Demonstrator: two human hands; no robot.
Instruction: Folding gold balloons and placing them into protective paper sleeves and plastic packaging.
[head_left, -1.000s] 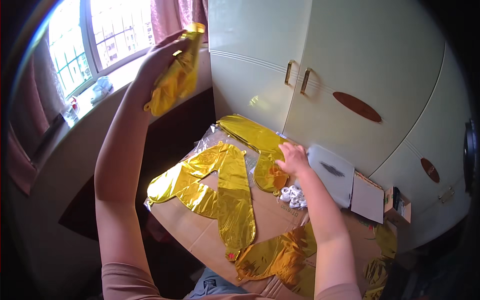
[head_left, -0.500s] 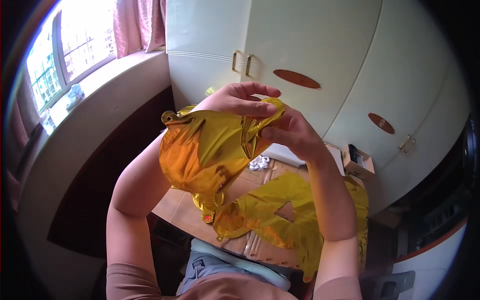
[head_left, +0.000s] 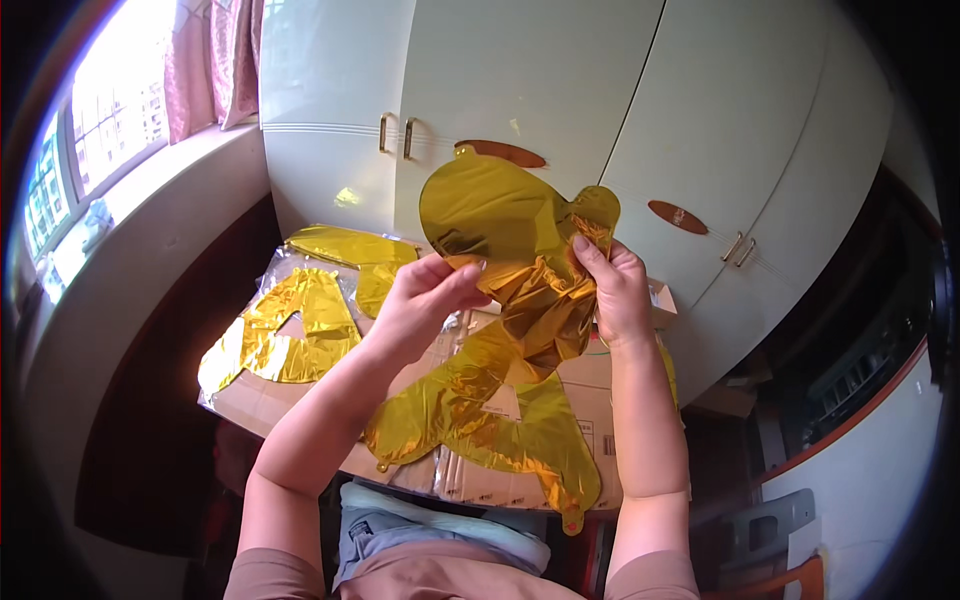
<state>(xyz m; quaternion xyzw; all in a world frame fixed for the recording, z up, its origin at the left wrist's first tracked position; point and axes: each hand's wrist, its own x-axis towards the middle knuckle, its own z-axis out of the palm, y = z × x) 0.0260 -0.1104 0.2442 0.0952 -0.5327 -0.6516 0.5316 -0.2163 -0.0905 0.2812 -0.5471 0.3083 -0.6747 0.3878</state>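
Note:
A flat, gold foil balloon (head_left: 495, 210) is held up in front of me, with a rounded lobe at its top and crumpled, shinier folds lower down. My left hand (head_left: 425, 300) pinches its lower left edge between thumb and fingers. On the other side, my right hand (head_left: 622, 290) grips the bunched foil, thumb on top. Beneath it, a gold A-shaped foil balloon (head_left: 430, 405) lies flat with a triangular opening, partly hidden by the held one. Another A-shaped balloon (head_left: 330, 325) rests at the left, and a further gold foil balloon (head_left: 335, 243) lies behind it.
Cardboard (head_left: 385, 455) covers the table under the balloons. Behind stands a pale cabinet (head_left: 530, 70) with metal handles. A small box (head_left: 662, 303) sits at the back right. The window (head_left: 115, 105) is at the left, and a grey plastic chair (head_left: 770, 525) at the lower right.
The held balloon has been unfolded upward and now spreads above my hands. My left hand has moved down and left to its edge. The view has shifted, showing more balloons at the left.

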